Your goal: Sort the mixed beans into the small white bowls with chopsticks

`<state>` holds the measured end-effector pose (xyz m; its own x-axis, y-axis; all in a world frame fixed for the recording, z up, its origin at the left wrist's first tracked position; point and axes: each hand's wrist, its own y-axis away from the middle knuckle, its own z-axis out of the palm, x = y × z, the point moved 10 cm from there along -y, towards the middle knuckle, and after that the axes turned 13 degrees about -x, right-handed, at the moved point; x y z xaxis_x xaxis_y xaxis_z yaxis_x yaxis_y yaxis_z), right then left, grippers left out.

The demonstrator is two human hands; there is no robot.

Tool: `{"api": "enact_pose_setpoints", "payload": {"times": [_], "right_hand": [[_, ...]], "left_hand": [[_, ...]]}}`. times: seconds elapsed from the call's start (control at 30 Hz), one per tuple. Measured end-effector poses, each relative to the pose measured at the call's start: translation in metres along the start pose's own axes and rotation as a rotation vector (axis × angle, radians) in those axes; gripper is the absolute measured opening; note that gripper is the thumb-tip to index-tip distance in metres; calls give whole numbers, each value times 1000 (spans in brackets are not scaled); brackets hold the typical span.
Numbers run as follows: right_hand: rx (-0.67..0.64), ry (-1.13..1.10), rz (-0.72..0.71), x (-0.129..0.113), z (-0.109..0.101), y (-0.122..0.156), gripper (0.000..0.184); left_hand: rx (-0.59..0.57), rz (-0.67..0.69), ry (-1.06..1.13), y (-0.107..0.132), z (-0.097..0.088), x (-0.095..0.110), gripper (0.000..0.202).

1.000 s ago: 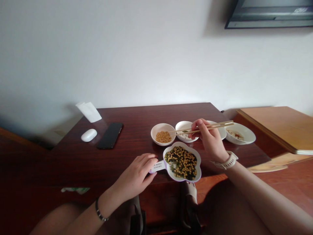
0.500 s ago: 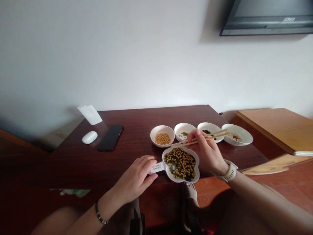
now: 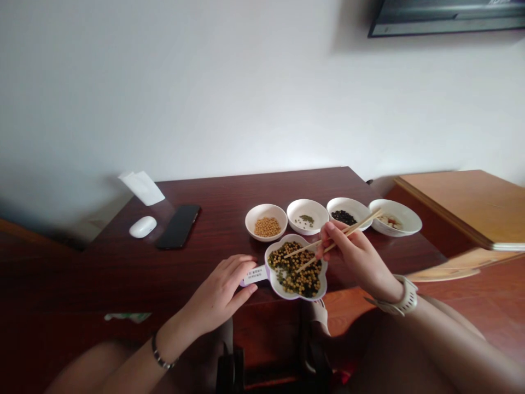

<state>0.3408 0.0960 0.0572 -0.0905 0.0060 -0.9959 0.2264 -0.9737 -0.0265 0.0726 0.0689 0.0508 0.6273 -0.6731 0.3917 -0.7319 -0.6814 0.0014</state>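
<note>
A white plaster wall [image 3: 205, 98] rises behind a dark reddish-brown wooden table [image 3: 213, 202], with a wall-mounted black screen [image 3: 447, 13] at the top right. Towards the table's left end lie a white wireless mouse [image 3: 143, 226], a black smartphone [image 3: 178, 226] and a folded white paper sheet [image 3: 142, 187]. Four round white bowls stand in a row: one of yellow soybeans [image 3: 262, 209], one with a few small green beans [image 3: 297, 205], one of black beans [image 3: 340, 203], and one with pale scraps [image 3: 404, 216].

Nearest the person, on the table's edge, sits a white flower-shaped dish with a lavender rim [image 3: 274, 284], heaped with mixed yellow, black and green beans. The work in hand is at this dish. The right hand [image 3: 356, 262] clasps a pair of light wooden chopsticks [image 3: 353, 232], their tips held apart over the beans with nothing clearly pinched. Beans this small and round call for a fine, steady pinch.

The left hand [image 3: 217, 287] lies at the dish's white tab handle [image 3: 255, 275]; whether it grips the tab, I cannot tell. The tab's small printed characters are unreadable.
</note>
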Motion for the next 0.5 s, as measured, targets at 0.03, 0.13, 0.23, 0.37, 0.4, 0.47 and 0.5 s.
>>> {"api": "enact_pose_setpoints", "payload": {"times": [0.03, 0.13, 0.23, 0.37, 0.4, 0.47, 0.5], "right_hand": [[-6, -1, 10, 3, -1, 1, 47], [-8, -11, 38, 11, -5, 1, 47], [0, 19, 61, 14, -8, -1, 50], [-8, 94, 85, 13, -10, -5, 53], [-6, 118, 91, 13, -11, -6, 53], [-5, 199, 79, 10, -14, -7, 53], [-15, 243, 65, 8, -15, -7, 54]], "left_hand": [[0, 3, 1, 0, 0, 0, 34], [0, 3, 1, -1, 0, 0, 33], [-8, 9, 7, -2, 2, -1, 33], [-22, 11, 11, -3, 7, -5, 33], [-25, 12, 9, -3, 8, -6, 33], [-25, 13, 3, -3, 8, -6, 33], [-28, 17, 1, -3, 9, -6, 34]]}}
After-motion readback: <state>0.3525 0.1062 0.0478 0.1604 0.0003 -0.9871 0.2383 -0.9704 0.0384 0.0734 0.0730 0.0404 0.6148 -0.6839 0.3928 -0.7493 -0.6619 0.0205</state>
